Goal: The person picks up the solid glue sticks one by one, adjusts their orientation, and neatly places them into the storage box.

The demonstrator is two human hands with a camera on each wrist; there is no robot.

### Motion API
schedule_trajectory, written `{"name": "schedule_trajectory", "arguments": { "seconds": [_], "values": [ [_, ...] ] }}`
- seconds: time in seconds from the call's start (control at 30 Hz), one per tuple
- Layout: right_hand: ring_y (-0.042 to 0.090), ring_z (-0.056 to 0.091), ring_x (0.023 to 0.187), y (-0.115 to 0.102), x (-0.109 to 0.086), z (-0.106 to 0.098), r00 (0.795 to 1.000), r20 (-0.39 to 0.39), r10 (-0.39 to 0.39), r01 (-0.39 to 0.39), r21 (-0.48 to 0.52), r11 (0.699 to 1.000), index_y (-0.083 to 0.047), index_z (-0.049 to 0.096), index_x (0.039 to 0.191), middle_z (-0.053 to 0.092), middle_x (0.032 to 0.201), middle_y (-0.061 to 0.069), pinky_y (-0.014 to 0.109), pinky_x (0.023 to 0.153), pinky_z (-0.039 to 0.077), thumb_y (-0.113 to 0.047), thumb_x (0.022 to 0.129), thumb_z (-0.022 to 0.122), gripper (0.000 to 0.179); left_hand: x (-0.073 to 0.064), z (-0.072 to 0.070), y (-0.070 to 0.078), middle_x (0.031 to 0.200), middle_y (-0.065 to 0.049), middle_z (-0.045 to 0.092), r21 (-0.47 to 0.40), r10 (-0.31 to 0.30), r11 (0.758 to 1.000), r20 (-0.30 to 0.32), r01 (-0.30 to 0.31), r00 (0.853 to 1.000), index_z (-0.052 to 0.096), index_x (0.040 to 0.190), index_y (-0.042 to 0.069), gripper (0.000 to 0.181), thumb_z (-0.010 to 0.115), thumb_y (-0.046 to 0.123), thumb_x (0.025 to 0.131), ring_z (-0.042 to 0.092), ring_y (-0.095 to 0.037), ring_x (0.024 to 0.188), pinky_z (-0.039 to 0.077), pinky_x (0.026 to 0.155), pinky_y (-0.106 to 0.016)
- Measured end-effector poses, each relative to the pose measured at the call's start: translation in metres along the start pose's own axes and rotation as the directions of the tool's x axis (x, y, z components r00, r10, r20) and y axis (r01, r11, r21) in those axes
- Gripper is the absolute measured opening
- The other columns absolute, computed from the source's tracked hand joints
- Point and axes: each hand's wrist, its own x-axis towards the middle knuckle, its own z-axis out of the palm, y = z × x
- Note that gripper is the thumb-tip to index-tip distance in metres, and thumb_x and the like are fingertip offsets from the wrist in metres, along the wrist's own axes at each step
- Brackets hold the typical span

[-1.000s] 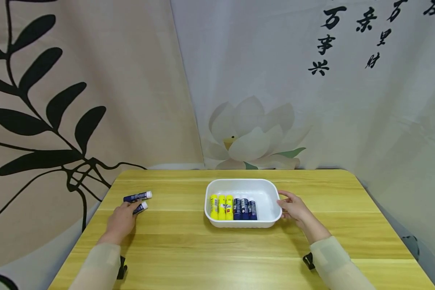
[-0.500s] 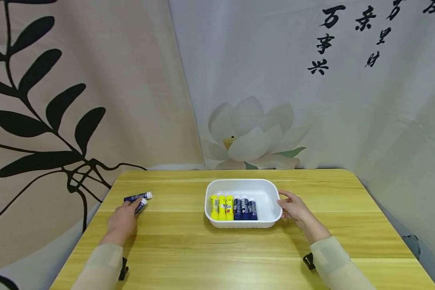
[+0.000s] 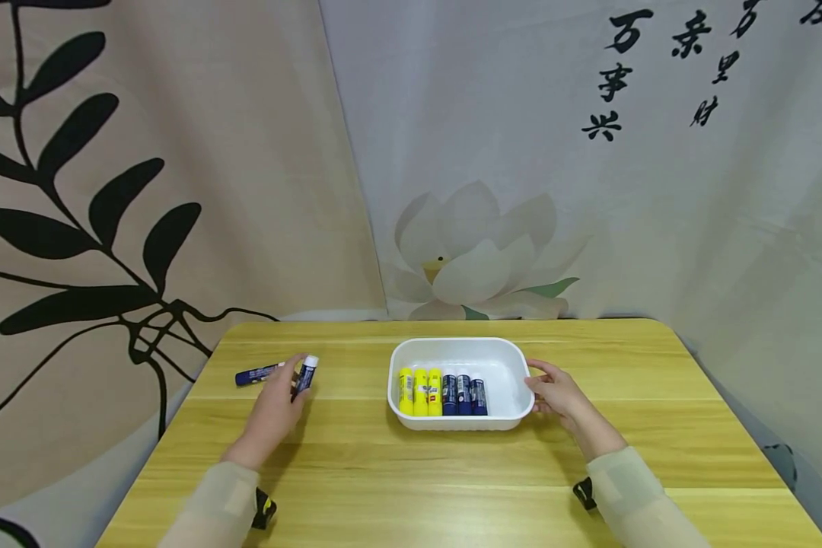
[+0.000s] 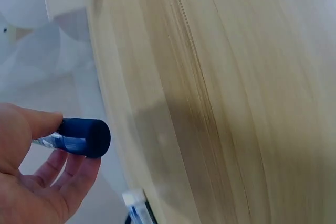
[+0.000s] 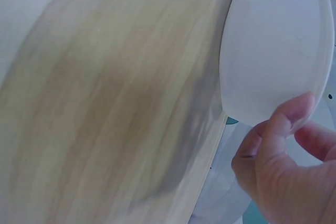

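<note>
My left hand (image 3: 274,411) pinches a navy glue stick (image 3: 305,377) with a white end, held over the left part of the table. In the left wrist view the thumb lies on one side of this stick (image 4: 84,137) and the fingers on the other. A second navy glue stick (image 3: 252,376) lies behind that hand, partly covered by it. At the white plastic tray (image 3: 507,380), my right hand (image 3: 558,392) grips the right end, thumb and fingers on either side of the rim in the right wrist view. Yellow glue sticks (image 3: 421,392) and navy ones (image 3: 463,395) stand in a row inside.
The wooden table (image 3: 383,487) ends at a back edge against a printed cloth backdrop (image 3: 260,190). Inside the tray, the row of sticks takes up the left and middle, with bare tray floor to its right.
My left hand has picked up the nearer navy glue stick and moved right and slightly back with it. The other navy stick stays behind. My right hand and the tray keep their place.
</note>
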Motion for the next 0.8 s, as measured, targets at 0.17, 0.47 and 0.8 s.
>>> {"name": "schedule_trajectory", "arguments": {
  "seconds": [0.17,0.47,0.8],
  "values": [
    [0.016,0.055,0.071,0.000,0.001,0.000,1.000,-0.008,0.008,-0.008,0.001,1.000,-0.008,0.035,0.144,0.047,0.107,0.015,0.026,0.061,0.050,-0.013,0.098,0.050,0.049,0.005,0.015,0.020,0.106,-0.014,0.050,-0.100,-0.031,0.994,0.033,0.034,0.999,0.030,0.142,0.014,0.063,0.064,0.007,0.089,0.054,-0.023,0.084,0.048,0.065,-0.030],
    [0.015,0.055,0.070,0.000,0.000,0.000,1.000,-0.007,0.006,-0.006,0.003,1.000,-0.008,0.035,0.144,0.048,0.109,0.016,0.027,0.061,0.051,-0.013,0.098,0.050,0.049,0.020,0.032,0.063,0.104,-0.011,0.046,-0.253,-0.050,0.966,0.042,0.059,0.998,0.029,0.142,0.019,0.064,0.063,0.007,0.089,0.050,-0.021,0.086,0.048,0.061,-0.026],
    [0.017,0.055,0.072,0.002,0.002,0.000,1.000,-0.008,0.002,-0.001,0.020,1.000,-0.009,0.036,0.144,0.049,0.107,0.015,0.025,0.060,0.050,-0.012,0.098,0.050,0.048,0.034,0.050,0.117,0.107,-0.008,0.048,-0.333,-0.014,0.943,0.020,0.020,1.000,0.032,0.141,0.019,0.063,0.064,0.007,0.088,0.051,-0.020,0.090,0.050,0.069,-0.028]
  ]
}}
